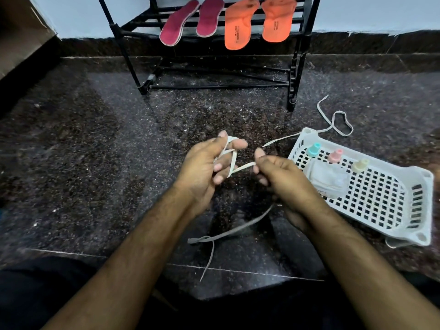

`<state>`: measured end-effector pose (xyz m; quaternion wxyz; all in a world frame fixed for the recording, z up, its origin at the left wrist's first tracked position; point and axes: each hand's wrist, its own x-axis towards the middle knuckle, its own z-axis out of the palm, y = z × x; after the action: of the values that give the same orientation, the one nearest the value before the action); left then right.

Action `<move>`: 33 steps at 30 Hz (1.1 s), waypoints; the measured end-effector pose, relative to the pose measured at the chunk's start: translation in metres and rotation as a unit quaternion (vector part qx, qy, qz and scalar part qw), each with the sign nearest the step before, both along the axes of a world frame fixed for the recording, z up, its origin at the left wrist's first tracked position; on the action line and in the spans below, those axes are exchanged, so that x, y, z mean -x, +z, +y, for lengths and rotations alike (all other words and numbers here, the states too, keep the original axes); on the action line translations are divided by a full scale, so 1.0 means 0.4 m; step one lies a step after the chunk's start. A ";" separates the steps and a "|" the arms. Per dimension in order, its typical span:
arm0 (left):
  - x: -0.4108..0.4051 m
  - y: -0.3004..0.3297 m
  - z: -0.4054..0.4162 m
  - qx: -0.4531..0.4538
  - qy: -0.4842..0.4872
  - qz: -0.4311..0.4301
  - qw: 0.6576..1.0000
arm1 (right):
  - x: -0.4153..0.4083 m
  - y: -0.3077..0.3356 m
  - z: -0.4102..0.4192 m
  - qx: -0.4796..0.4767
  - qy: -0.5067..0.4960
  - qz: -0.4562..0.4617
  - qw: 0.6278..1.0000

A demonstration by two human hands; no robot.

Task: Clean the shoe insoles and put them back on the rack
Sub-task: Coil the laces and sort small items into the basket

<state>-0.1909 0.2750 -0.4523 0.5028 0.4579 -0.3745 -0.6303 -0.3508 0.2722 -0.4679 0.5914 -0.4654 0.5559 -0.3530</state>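
Left hand (202, 163) raised over the dark speckled stone floor (95, 163), fingers spread with a flat white shoelace (232, 163) looped round them. Right hand (278, 172) just beside it to the right, fingers curled, thumb and forefinger pinching the same lace where it stretches taut between both hands. Loose grey lace end (228, 232) trailing down onto the floor near the forearms. Second white lace (333, 125) lying in loops on the floor at far right, one end draped over the white perforated plastic tray (404, 210). Inside the tray's far end: three small bottles with teal (313, 149), pink (335, 155) and pale yellow (360, 165) caps. At the far side, against the wall, black metal shoe rack (295, 67): two maroon insoles (178, 22) at left, two orange insoles (238, 27) at right, all resting on its slatted shelf, heels hanging over the near edge.
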 end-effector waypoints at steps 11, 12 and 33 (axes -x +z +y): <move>0.027 -0.075 -0.001 0.045 -0.009 -0.261 0.964 | -0.030 0.041 0.035 0.113 0.029 -0.106 0.988; 0.029 -0.067 -0.002 0.049 0.021 -0.230 0.972 | -0.039 0.041 0.041 0.137 0.067 -0.089 0.984; 0.025 -0.052 0.004 -0.022 -0.119 -0.267 0.956 | -0.007 0.044 0.016 0.011 -0.019 -0.218 0.976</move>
<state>-0.2010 0.2768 -0.4730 0.2957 0.5728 -0.5328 -0.5483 -0.3480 0.2786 -0.4503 0.6862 -0.3729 0.4184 -0.4637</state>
